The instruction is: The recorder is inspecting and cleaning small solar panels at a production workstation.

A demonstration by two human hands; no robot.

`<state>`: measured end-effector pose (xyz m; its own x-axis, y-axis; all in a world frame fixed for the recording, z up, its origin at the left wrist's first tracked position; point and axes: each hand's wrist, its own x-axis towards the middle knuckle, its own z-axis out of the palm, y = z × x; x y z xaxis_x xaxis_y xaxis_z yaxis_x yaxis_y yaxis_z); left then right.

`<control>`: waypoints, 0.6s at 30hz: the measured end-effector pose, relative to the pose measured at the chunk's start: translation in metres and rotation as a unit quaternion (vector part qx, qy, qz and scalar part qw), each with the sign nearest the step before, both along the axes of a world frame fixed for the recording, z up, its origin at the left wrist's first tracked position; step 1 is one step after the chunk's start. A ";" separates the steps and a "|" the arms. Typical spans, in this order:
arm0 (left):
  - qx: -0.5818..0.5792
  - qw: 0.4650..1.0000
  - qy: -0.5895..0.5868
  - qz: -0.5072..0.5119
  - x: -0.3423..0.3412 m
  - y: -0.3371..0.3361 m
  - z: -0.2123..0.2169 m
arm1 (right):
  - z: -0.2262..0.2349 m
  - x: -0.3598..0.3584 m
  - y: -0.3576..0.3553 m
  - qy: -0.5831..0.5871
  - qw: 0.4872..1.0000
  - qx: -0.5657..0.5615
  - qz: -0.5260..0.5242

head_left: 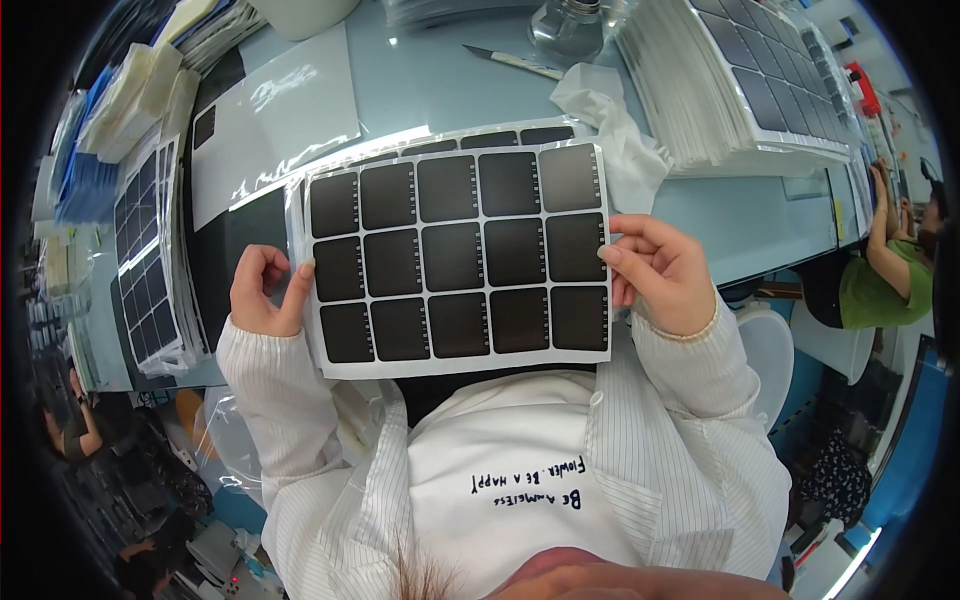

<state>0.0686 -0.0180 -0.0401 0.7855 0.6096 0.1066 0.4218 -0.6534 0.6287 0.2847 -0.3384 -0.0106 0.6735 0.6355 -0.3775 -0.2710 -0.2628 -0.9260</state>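
Note:
A white sheet (453, 258) bearing rows of black rounded squares is held up in front of my chest. My left hand (268, 290) is closed at its left edge, the thumb on the front and the fingers curled beside it. At the right edge, my right hand (665, 272) pinches the sheet between the thumb on top and fingers partly hidden behind. Just beyond its far edge shows part of another similar sheet (530, 135), which lies on the table.
A tall stack of similar sheets (690, 95) stands at the far right, beside a crumpled white cloth (610, 110). Behind lie a craft knife (510, 62) and a glass bottle (567, 30). More sheets (150, 260) are piled at left, near a white board (290, 110). People sit on both sides.

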 end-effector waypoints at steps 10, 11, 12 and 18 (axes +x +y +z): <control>-0.091 0.996 -0.002 -0.023 -0.014 -0.006 0.006 | 0.001 0.014 0.016 -0.043 0.996 -0.027 0.070; -0.110 0.993 -0.003 -0.031 -0.015 -0.006 0.004 | 0.000 0.015 0.016 -0.036 0.997 -0.019 0.068; -0.111 0.994 -0.003 -0.024 -0.016 -0.007 0.005 | 0.001 0.017 0.017 -0.035 0.996 -0.019 0.074; -0.009 0.998 -0.038 -0.054 -0.016 -0.010 0.009 | 0.001 0.030 0.026 -0.037 0.994 -0.031 0.100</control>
<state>0.0531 -0.0285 -0.0309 0.8370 0.5241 0.1572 0.3005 -0.6804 0.6684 0.3147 -0.3125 -0.0100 0.5634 0.7367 -0.3740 -0.1392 -0.3616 -0.9219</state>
